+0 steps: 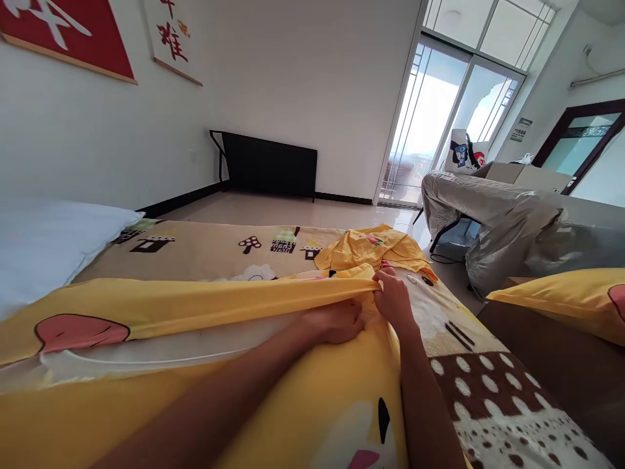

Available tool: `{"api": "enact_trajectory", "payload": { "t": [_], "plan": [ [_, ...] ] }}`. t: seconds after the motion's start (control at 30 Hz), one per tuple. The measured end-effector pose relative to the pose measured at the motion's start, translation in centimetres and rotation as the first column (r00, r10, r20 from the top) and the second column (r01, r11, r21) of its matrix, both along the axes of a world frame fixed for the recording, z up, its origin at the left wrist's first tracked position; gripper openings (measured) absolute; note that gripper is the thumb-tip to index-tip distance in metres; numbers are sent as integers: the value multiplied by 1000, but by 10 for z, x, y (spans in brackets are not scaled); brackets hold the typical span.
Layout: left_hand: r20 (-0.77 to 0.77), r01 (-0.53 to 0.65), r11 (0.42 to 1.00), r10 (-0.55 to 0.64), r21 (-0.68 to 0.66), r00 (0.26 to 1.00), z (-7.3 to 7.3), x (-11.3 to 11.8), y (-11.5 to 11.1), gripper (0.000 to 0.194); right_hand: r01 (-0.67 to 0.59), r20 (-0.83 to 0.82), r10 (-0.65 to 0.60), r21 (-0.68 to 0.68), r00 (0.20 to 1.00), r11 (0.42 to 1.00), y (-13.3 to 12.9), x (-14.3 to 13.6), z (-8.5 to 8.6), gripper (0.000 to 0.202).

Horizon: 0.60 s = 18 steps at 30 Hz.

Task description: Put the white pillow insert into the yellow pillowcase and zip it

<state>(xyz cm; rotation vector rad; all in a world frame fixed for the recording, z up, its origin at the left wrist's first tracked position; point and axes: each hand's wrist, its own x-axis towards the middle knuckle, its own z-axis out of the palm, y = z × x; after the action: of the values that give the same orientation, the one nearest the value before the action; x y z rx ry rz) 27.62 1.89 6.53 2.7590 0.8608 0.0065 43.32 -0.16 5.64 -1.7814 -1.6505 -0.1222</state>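
Note:
A yellow pillowcase point(312, 397) with cartoon prints lies in front of me, its long opening gaping towards the left. Inside it shows a white pillow point(195, 342). My left hand point(336, 322) reaches into the opening near the right end, fingers curled on the pillow's corner; the fingertips are partly hidden. At the upper right end of the opening, my right hand point(393, 296) pinches the pillowcase's edge and holds it up. Just beyond my right hand, a crumpled yellow cloth point(375, 247) rests on the patterned blanket point(219, 251).
A white pillow point(58, 241) lies at the left. Another yellow pillow point(571, 303) sits on a brown surface point(527, 352) at the right. Plastic-covered furniture point(498, 208) stands behind it. A black folded panel point(271, 166) leans near the far wall, left of glass doors point(439, 117).

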Motion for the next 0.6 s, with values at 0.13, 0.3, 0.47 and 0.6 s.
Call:
{"api": "enact_trajectory", "payload": {
  "t": [0.13, 0.3, 0.47, 0.6],
  "plan": [
    [-17, -18, 1000, 17, -11, 1000, 3, 1, 0, 41, -62, -161, 54, -49, 986, 997, 4, 1, -2, 21],
    [20, -19, 1000, 19, 7, 1000, 8, -2, -4, 39, -291, -522, 278, 59, 806, 955, 12, 0, -6, 13],
    [196, 20, 1000, -21, 8, 980, 3, -3, -5, 48, -477, -708, 429, 147, 561, 867, 9, 0, -4, 20],
    [327, -7, 1000, 10, -13, 945, -3, -3, -4, 51, -479, -614, 473, 170, 632, 861, 7, 7, -4, 32]
  ]
}}
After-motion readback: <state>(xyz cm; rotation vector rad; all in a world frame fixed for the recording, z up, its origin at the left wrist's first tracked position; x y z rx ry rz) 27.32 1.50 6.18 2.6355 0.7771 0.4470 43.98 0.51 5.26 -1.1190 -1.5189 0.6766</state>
